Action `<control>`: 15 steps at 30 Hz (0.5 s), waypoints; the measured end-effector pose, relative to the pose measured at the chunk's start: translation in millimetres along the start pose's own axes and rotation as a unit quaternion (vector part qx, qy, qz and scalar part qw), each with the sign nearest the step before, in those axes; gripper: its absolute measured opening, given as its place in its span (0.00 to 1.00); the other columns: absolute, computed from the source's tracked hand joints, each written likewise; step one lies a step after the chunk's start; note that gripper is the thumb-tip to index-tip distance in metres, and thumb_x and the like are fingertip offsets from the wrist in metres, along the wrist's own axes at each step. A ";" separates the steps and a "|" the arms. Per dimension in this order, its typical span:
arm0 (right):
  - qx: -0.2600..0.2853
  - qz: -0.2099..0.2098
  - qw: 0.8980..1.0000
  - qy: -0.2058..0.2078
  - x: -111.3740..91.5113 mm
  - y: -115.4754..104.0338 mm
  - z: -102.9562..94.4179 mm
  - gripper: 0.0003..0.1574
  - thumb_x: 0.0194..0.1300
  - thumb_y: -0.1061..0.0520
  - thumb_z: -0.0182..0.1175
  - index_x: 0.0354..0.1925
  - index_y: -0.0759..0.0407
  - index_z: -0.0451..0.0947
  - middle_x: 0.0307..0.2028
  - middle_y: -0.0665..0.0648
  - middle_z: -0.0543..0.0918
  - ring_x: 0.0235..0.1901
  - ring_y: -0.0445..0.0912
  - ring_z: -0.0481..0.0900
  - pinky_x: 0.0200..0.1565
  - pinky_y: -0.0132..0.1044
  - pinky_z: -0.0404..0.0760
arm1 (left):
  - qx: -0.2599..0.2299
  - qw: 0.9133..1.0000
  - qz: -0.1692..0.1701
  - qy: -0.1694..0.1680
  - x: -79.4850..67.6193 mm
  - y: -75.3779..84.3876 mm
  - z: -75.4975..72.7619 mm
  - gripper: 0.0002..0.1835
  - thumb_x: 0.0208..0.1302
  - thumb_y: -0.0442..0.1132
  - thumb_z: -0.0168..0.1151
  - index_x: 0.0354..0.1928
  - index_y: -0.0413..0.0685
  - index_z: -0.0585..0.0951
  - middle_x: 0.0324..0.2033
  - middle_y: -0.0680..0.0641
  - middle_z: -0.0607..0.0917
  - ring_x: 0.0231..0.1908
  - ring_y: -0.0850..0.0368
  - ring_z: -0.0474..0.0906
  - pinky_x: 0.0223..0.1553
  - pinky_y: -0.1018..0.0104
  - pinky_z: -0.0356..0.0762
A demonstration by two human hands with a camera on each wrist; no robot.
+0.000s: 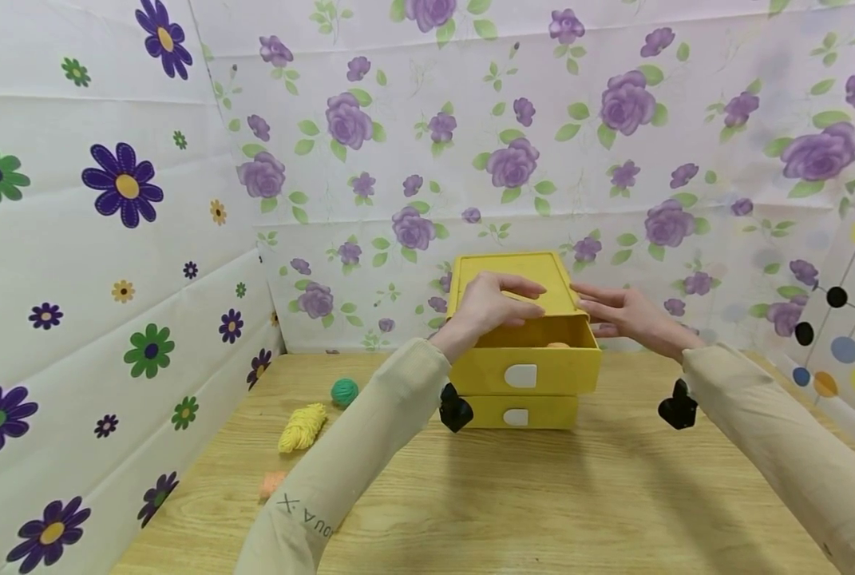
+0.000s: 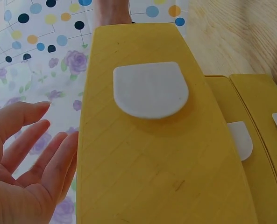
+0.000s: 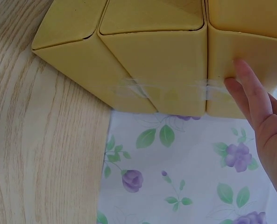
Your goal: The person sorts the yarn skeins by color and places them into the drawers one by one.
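Observation:
A yellow drawer cabinet (image 1: 513,275) stands at the back of the table. Its top drawer (image 1: 484,374) is pulled out; a white handle (image 2: 150,90) is on the front. Part of something orange (image 1: 558,345) shows inside it, too little to tell its kind. Over the opened drawer is my left hand (image 1: 490,307), fingers loosely bent, nothing between them. My right hand (image 1: 631,319) is at the cabinet's right side, and its extended fingertips (image 3: 243,67) touch the top section's side wall. Lower drawers, one with a white handle (image 1: 516,417), are pushed in.
Left of the cabinet lie a green yarn ball (image 1: 344,392), a yellow yarn skein (image 1: 302,427) and an orange piece (image 1: 272,484), partly behind my left sleeve. Flower-printed sheets (image 1: 384,160) hang behind and on the left; a dotted sheet (image 1: 844,319) hangs at the right.

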State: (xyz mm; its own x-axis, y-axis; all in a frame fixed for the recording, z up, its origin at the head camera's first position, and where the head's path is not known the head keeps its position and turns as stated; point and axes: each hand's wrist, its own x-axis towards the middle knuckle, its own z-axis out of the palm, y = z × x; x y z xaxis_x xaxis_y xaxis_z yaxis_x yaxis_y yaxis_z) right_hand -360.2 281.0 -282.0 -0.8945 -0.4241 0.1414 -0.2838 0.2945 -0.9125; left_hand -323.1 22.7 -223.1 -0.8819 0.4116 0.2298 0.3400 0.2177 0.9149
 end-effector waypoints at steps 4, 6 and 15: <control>0.003 -0.001 1.000 0.007 0.9 0.5 1.0 0.38 0.66 0.46 0.52 0.69 0.53 0.53 0.64 0.64 0.57 0.54 0.54 0.69 0.47 0.44 0.72 | -0.007 1.000 0.000 0.004 -1.8 0.5 -4.3 0.14 0.50 0.30 0.68 0.42 0.43 0.84 0.36 0.51 0.82 0.34 0.50 0.80 0.34 0.63 0.78; 0.002 -0.001 1.000 0.009 1.3 0.9 1.3 0.38 0.66 0.46 0.52 0.69 0.53 0.53 0.64 0.63 0.57 0.54 0.54 0.69 0.47 0.44 0.72 | -0.009 1.000 0.000 0.005 -3.1 0.5 -7.4 0.14 0.51 0.30 0.67 0.42 0.43 0.84 0.37 0.50 0.82 0.34 0.51 0.80 0.33 0.64 0.78; -0.006 0.012 1.000 0.026 1.6 1.6 2.0 0.38 0.65 0.44 0.53 0.68 0.51 0.55 0.64 0.61 0.57 0.56 0.56 0.66 0.49 0.48 0.70 | -0.034 0.999 -0.008 0.014 -12.4 -5.9 -32.0 0.17 0.52 0.29 0.66 0.46 0.38 0.81 0.44 0.43 0.80 0.34 0.53 0.80 0.36 0.62 0.77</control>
State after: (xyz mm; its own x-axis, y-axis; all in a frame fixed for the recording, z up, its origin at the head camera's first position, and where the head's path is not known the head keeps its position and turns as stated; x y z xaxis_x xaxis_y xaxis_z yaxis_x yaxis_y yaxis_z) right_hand -361.5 279.1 -284.0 -0.9175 -0.3721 0.1403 -0.2670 0.3149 -0.9108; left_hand -324.6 -12.0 -220.7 -0.8960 0.3841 0.2230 0.3034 0.1626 0.9389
